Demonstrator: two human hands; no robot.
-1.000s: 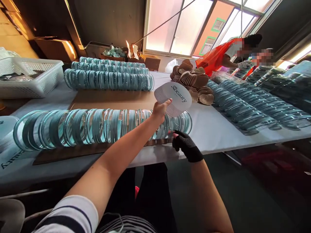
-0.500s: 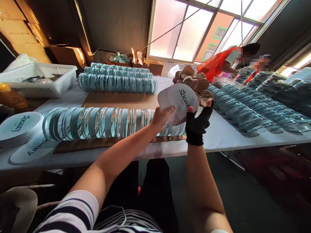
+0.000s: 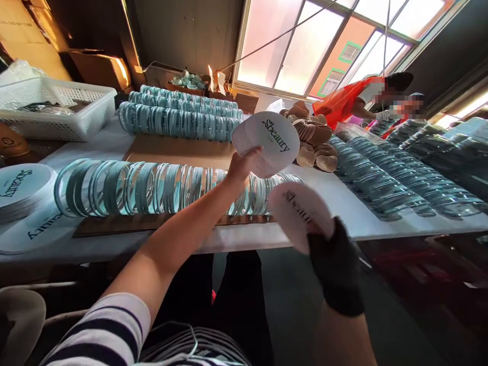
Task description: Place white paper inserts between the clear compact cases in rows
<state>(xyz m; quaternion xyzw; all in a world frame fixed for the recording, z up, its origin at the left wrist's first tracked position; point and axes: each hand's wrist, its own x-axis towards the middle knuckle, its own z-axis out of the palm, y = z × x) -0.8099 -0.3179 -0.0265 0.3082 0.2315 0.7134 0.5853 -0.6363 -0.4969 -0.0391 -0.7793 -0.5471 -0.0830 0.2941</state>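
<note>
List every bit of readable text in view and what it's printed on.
"Sbeauty": top card of the stack in the left hand.
"Sbeauty": round cards at the table's left end.
Print on the single card in the gloved right hand: too blurred.

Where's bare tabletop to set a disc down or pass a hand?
Free: the brown cardboard strip between the near ring row and the far ring rows; the white cloth between the near row's right end and the overlapped rings. Crowded: printed discs far left, basket behind. The left hand holds a disc stack, the right hand one disc.
</note>
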